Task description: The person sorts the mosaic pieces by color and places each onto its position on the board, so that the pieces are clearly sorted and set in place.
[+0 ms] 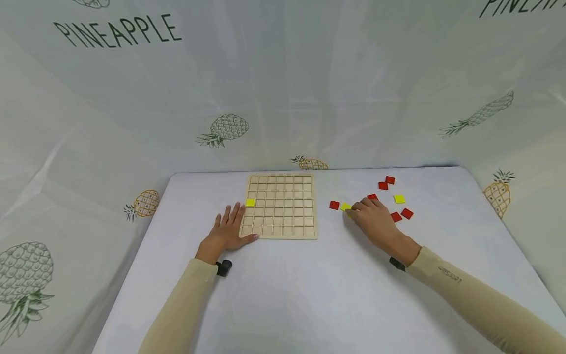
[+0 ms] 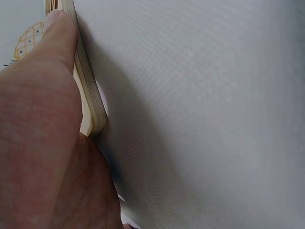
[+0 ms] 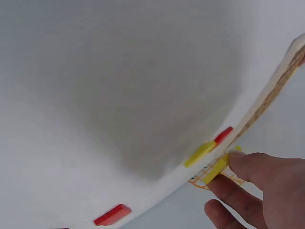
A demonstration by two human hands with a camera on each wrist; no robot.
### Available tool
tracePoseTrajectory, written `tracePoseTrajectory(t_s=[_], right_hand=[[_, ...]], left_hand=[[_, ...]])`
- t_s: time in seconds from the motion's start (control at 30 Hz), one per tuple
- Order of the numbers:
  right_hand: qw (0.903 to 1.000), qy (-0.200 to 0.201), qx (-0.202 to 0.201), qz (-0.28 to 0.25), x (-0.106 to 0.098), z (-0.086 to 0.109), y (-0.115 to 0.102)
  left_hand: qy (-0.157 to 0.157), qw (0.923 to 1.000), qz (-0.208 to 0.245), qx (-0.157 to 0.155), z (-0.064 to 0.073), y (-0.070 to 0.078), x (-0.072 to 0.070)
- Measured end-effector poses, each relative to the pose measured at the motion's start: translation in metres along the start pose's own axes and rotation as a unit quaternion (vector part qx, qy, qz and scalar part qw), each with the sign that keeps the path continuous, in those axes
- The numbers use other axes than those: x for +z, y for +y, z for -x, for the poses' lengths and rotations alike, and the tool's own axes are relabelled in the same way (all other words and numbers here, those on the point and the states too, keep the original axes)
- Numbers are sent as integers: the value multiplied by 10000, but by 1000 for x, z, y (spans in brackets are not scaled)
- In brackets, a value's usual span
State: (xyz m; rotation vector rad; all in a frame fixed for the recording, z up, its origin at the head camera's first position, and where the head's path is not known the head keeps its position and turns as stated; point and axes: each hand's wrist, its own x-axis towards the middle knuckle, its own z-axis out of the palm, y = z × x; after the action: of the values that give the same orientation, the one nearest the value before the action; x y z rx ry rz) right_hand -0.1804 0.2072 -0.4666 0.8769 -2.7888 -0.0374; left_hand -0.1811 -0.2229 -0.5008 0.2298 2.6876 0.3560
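Observation:
My left hand [image 1: 226, 232] lies spread at the left side of the pale wooden grid board [image 1: 283, 237], with the thumb on its near left corner. In the left wrist view the thumb rests along the board's edge [image 2: 90, 90]. One yellow tile [image 1: 250, 202] sits at the board's left side. To the right of the board, my right hand [image 1: 376, 221] pinches a yellow square tile [image 3: 217, 170] between thumb and fingers. Just beyond it, another yellow tile [image 1: 345, 207] lies on the table, beside a red tile [image 1: 334, 205].
Several more tiles lie scattered around the right hand: red ones [image 1: 407, 214] close by, two red ones [image 1: 390, 180] near the far edge, and a yellow one [image 1: 399, 198]. A white cloth printed with pineapples [image 1: 230, 126] hangs behind the white table [image 1: 283, 295].

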Motion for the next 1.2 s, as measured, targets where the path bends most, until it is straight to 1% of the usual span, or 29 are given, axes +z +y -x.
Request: tracePoseTrajectory(t_s=[0.1,0.23,0.4,0.57,0.7,0.97,1.2], right_hand=[[9998,191,-48,-54,-3,-5,-5],[9990,402,-145,-106,-6,-14,-11],[9971,623,-236,-372,-6,-27,-20],[9936,886,-390,-579,-4,-40,-30],[9918,1005,-499,-616,-3,-51,-39],[9871,1191,-666,-834,1,-74,-57],[9822,1320,-897,-988,4,-95,-72]], left_hand=[[45,10000,19,6,-1,-1,1],[27,10000,-36,1,1,-1,0],[-12,10000,49,16,6,3,-5],[-39,9999,91,49,8,4,-7],[-56,10000,-9,15,7,4,-6],[-36,10000,49,-4,4,3,-4],[-125,9999,15,-58,14,12,-14]])
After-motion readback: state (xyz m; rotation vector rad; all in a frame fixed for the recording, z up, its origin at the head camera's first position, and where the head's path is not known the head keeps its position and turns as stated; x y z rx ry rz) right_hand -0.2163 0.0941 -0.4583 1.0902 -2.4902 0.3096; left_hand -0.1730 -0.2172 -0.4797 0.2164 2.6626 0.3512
